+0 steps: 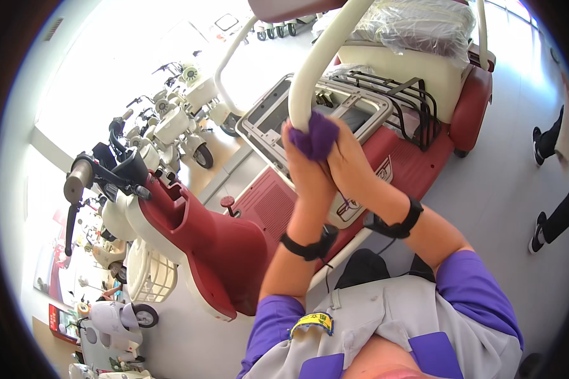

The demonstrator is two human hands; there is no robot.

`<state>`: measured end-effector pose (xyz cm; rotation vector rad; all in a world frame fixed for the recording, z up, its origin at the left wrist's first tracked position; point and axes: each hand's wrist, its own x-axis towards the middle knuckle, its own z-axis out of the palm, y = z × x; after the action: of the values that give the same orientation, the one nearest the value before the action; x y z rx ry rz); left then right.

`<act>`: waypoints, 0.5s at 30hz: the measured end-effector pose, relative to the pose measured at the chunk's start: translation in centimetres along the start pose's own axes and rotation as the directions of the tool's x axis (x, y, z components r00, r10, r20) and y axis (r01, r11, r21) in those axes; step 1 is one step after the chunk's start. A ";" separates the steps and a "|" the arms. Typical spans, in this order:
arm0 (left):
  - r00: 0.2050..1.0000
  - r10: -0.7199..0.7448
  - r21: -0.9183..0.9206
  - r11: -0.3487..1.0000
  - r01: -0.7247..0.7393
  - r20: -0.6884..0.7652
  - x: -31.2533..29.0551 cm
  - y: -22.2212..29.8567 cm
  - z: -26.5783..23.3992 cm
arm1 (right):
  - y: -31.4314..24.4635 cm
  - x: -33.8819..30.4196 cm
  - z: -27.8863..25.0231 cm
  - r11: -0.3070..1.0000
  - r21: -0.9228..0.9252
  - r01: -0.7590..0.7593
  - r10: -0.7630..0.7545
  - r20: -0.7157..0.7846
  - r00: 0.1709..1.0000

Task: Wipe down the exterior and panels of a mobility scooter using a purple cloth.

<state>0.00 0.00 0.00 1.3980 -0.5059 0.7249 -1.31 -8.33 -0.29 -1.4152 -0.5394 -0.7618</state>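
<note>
1. Your left grip is clasping a bunched purple cloth from the left of the curved cream pole.
2. Your right grip is closing on the same cloth from the right of the pole; the two grips are touching each other on its near side.
3. The cloth is pressing against the pole's nearest visible stretch; how far it is wrapping round the back, you cannot tell from here.
4. Black wristbands are circling both your wrists, nearer to you than the pole.
5. A red front body with handlebars is standing left of the pole.
6. A black rack is sitting right of the pole; a plastic-wrapped seat is lying beyond it.
7. Pale scooters are standing well left of the pole; someone's black-trousered leg is showing well right of it.
</note>
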 end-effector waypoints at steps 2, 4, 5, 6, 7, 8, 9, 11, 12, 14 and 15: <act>0.969 0.102 0.627 0.746 -0.223 0.224 2.9 4.9 -0.1 | -3.0 3.4 0.4 0.997 0.045 -0.070 0.074 -0.087 0.993; 0.935 0.152 0.680 0.650 -0.340 0.322 6.1 6.6 3.1 | -3.4 6.9 -1.9 0.979 0.164 -0.118 0.137 -0.109 0.985; 0.910 0.163 0.702 0.590 -0.399 0.381 7.9 6.8 3.7 | -3.4 7.9 -2.0 0.985 0.166 -0.036 0.061 -0.150 0.987; 0.886 0.122 0.702 0.565 -0.433 0.448 8.9 8.2 4.8 | -2.8 8.7 -2.2 0.925 0.375 -0.070 0.141 -0.166 0.976; 0.835 0.108 0.713 0.468 -0.522 0.540 10.3 8.0 5.3 | -2.6 9.5 -2.2 0.817 0.569 -0.096 0.217 -0.149 0.965; 0.811 0.022 0.751 0.364 -0.551 0.585 11.8 7.8 6.2 | -2.5 10.3 -2.7 0.764 0.636 -0.109 0.268 -0.160 0.950; 0.785 -0.078 0.772 0.262 -0.579 0.615 12.9 7.3 7.3 | -2.2 11.0 -3.4 0.708 0.696 -0.125 0.327 -0.166 0.930; 0.843 -0.111 0.832 0.273 -0.484 0.527 13.6 8.0 10.5 | -1.9 13.0 -5.2 0.635 0.763 -0.120 0.418 -0.208 0.884; 0.805 -0.033 0.797 0.169 -0.580 0.593 14.2 7.1 10.9 | -1.5 13.9 -5.8 0.676 0.735 -0.048 0.368 -0.280 0.887; 0.790 -0.088 0.786 0.216 -0.580 0.607 13.7 9.1 11.8 | 0.5 14.8 -7.7 0.632 0.775 -0.005 0.321 -0.256 0.912; 0.774 -0.136 0.777 0.250 -0.577 0.618 13.6 9.9 11.9 | 0.5 14.9 -8.1 0.623 0.782 -0.015 0.327 -0.244 0.913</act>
<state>3.43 -9.42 18.02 2.8712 -0.8445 0.8895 7.98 -18.55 9.55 -0.4770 -0.3488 -0.5077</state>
